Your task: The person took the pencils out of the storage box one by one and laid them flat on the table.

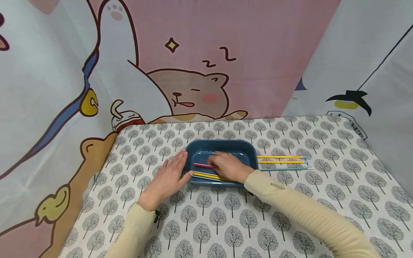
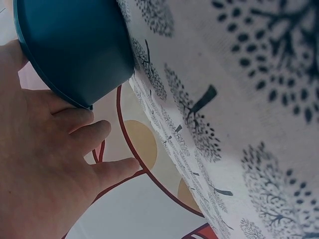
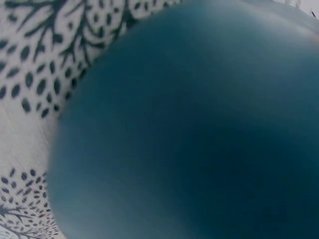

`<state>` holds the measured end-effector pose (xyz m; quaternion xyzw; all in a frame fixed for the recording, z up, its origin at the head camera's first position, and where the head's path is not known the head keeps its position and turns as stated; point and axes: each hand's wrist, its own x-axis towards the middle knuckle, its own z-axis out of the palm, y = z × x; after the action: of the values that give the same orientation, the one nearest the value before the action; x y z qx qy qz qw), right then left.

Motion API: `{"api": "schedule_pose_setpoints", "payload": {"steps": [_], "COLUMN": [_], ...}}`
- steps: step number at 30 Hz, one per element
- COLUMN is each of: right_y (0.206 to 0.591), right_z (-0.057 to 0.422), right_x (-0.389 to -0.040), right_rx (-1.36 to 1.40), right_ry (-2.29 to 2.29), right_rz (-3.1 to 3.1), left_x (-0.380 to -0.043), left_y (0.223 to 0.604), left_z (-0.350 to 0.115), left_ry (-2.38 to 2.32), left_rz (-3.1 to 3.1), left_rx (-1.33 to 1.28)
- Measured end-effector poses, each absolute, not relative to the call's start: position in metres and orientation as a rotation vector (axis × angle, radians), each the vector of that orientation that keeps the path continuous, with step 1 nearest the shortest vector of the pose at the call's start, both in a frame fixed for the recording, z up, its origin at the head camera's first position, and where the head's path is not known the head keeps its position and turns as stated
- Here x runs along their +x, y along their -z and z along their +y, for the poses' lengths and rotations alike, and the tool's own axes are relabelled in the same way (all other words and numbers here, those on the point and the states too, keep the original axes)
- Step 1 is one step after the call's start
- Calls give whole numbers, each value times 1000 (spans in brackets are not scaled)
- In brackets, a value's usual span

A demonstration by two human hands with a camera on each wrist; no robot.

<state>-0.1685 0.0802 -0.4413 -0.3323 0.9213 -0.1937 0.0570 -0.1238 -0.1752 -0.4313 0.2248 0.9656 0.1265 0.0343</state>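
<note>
A dark blue rectangular basin point(image 1: 222, 145) sits on the table. My left hand point(image 1: 167, 179) rests against its left end, fingers extended along the rim and thumb at the near corner. In the left wrist view, that hand's fingers point(image 2: 75, 118) lie at the rim of the basin point(image 2: 79, 45). My right hand point(image 1: 230, 166) reaches into the basin with curled fingers, pinching a thin red pencil-like stick point(image 1: 201, 165). Below that hand, yellow and green sticks point(image 1: 206, 175) lie along the near side inside. The basin's blurred blue wall point(image 3: 174, 124) fills most of the right wrist view.
Right of the basin, two yellow sticks with blue ends point(image 1: 280, 156) and a thin green stick point(image 1: 287, 169) lie side by side on the tree-print tablecloth point(image 1: 232, 222). A cartoon-printed curtain point(image 1: 258, 53) hangs behind the table and along its sides.
</note>
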Motion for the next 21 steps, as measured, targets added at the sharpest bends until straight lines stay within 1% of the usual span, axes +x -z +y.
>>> {"api": "schedule_pose_setpoints", "payload": {"steps": [21], "right_y": [432], "right_z": [92], "right_x": [-169], "right_rx": [-1004], "right_ry": [650], "right_rz": [2821], "left_x": [-124], "left_y": [432], "left_z": [-175], "left_ry": [-408], "left_rz": [2976], "left_rx": [705]}}
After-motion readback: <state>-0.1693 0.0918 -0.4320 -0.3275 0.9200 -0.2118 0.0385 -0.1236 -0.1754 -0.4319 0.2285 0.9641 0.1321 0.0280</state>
